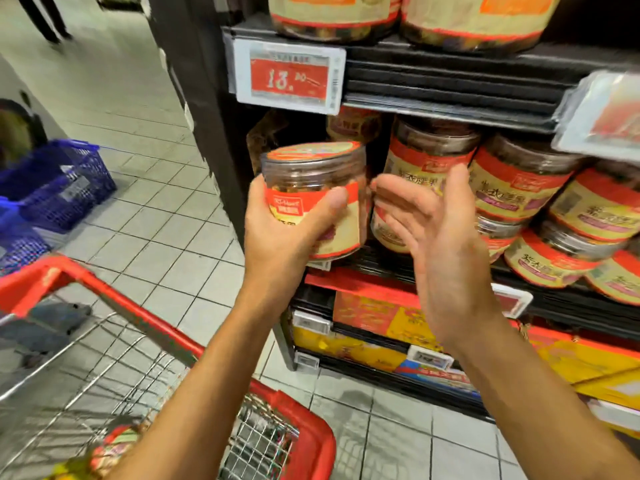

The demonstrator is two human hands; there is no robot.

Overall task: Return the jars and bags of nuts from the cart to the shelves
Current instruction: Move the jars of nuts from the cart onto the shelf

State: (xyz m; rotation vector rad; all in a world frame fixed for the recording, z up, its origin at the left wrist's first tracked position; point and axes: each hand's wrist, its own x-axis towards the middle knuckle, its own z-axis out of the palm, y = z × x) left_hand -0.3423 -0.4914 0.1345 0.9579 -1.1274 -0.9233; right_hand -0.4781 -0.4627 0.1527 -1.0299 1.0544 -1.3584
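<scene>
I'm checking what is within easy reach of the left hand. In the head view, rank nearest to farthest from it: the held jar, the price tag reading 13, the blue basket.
1. Jar: in the left hand.
2. Price tag: above, on the shelf edge.
3. Blue basket: far left, on the floor.

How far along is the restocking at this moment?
Done: cannot tell which shelf jars came from the cart. In hand: the left hand holds a jar at the shelf's gap, not yet set down; the right hand is open beside it. Left: at least one package in the cart.
</scene>
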